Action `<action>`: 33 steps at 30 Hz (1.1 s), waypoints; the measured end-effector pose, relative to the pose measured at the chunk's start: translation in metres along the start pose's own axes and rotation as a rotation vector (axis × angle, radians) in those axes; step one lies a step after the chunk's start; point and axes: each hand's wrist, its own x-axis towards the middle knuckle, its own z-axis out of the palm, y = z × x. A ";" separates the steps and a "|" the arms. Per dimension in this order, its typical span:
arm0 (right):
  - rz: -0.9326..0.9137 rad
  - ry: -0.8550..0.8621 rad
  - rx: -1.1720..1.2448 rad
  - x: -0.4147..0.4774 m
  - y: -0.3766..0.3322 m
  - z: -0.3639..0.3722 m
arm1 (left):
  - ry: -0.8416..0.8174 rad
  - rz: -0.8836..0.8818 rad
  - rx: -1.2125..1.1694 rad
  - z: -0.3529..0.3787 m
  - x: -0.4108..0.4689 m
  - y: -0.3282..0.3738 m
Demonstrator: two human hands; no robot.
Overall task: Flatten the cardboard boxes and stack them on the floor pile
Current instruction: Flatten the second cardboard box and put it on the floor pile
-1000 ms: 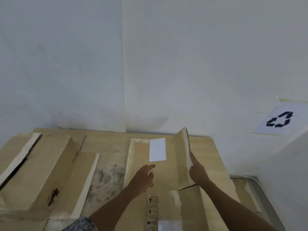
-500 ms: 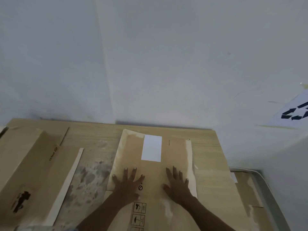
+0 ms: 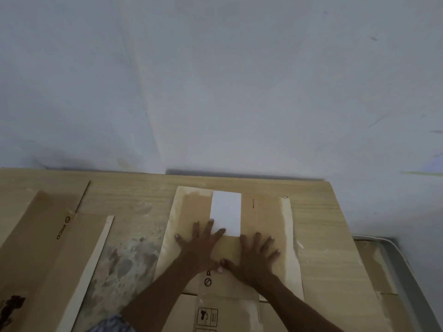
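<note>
A flattened brown cardboard box (image 3: 261, 212) with a white label (image 3: 226, 212) lies flat on the wooden table (image 3: 134, 195), its far end near the wall. My left hand (image 3: 201, 245) presses on it with fingers spread, fingertips at the label's lower edge. My right hand (image 3: 256, 257) presses beside it, fingers spread, thumb touching the left hand's side. Both palms lie flat on the box.
Another flattened box (image 3: 43, 240) with a dark stain lies on the table's left side, a pale cardboard strip (image 3: 93, 262) along its edge. Stained bare tabletop shows between the boxes. Down at the right, flattened cardboard (image 3: 381, 271) lies in a grey-rimmed spot by the wall.
A second ago my right hand held up the box's right flap and the left hand rested by the label. The flap went down, and both hands now press flat, closer together and farther forward.
</note>
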 end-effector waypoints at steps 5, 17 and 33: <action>-0.105 0.068 0.054 0.034 0.011 -0.026 | -0.059 -0.037 0.058 -0.011 0.027 0.003; -0.078 0.125 0.114 0.094 0.002 -0.050 | 0.077 0.086 0.012 -0.025 0.091 -0.031; -0.062 0.097 0.158 0.115 -0.003 -0.070 | 0.022 0.023 -0.020 -0.047 0.105 -0.025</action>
